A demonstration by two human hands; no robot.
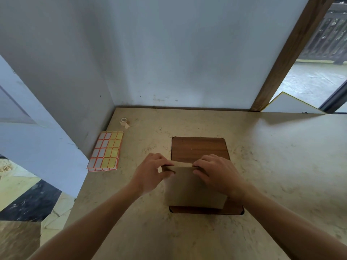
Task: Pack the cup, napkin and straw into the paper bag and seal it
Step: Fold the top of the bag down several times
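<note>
A brown paper bag (193,188) stands upright on a dark wooden board (199,147) in the middle of the table. Its top edge is folded over. My left hand (152,171) pinches the left end of that fold, and my right hand (216,171) pinches the right end. The cup, napkin and straw are not visible; the bag's inside is hidden.
A sheet of white and yellow stickers (107,152) lies at the table's left edge. A small roll of tape (124,122) sits behind it near the wall corner. The beige table (281,166) meets walls at the back and left; a wooden post (287,59) rises at the back right.
</note>
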